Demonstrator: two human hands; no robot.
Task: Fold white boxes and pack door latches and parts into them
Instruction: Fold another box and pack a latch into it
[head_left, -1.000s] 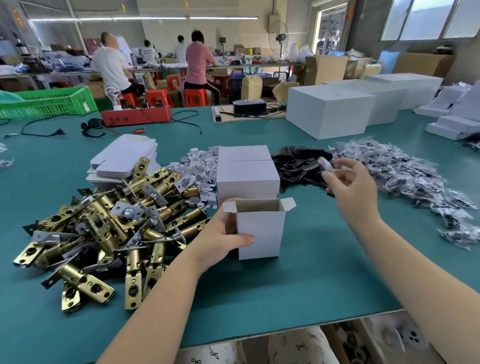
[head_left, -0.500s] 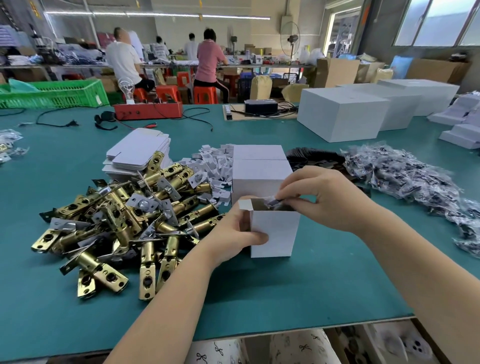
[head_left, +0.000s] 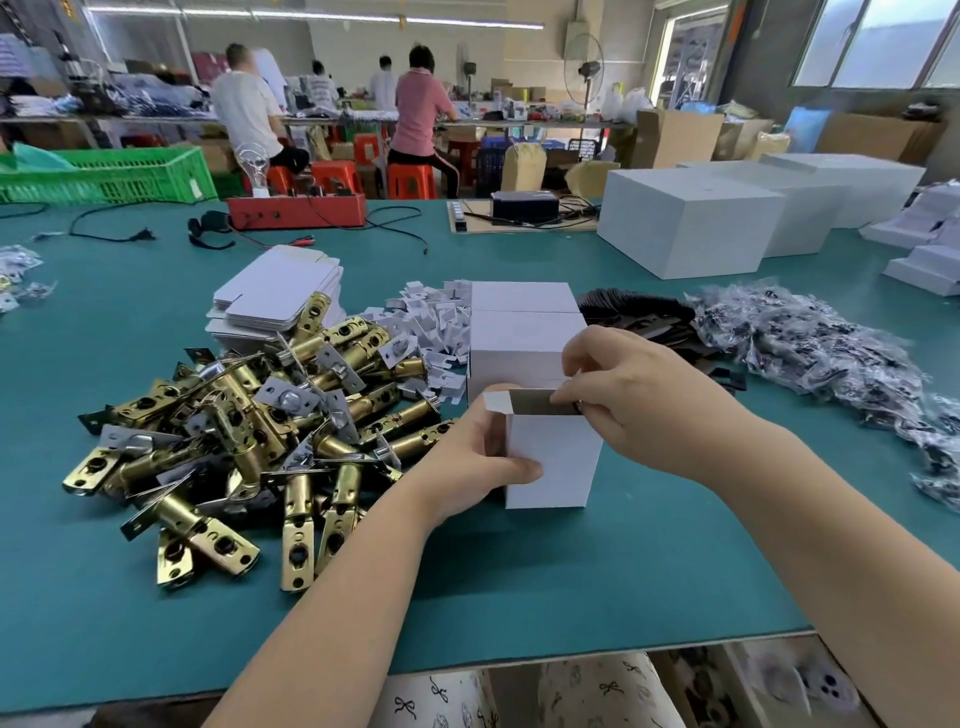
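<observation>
A view from a camera worn on the head looks down at a green worktable (head_left: 519, 597). At the centre of the frame stands a small white box (head_left: 553, 460), upright with its top open and a side flap sticking up at its upper left corner. The left hand (head_left: 467, 462) wraps around the box's left side, thumb pressed across the front face, steadying it. The right hand (head_left: 634, 395), just right of centre, hovers at the box's open mouth with fingers curled, pinching something small and dark at the rim; what the piece is cannot be made out. To the left of centre lies a heap of brass door latches (head_left: 249, 431), tangled together. Behind them sits a stack of flat unfolded boxes (head_left: 280, 291), and beside that a scatter of small white card pieces (head_left: 431, 322). Two closed white boxes (head_left: 524, 332) stand directly behind the open one. At the right edge sprawls a pile of small plastic bags (head_left: 810, 343) of parts. Judging from this, the likely trouble is the pinched piece catching on the rim or the raised flap and dropping outside, or the light box tipping if the left hand's hold loosens while the right pushes down.
</observation>
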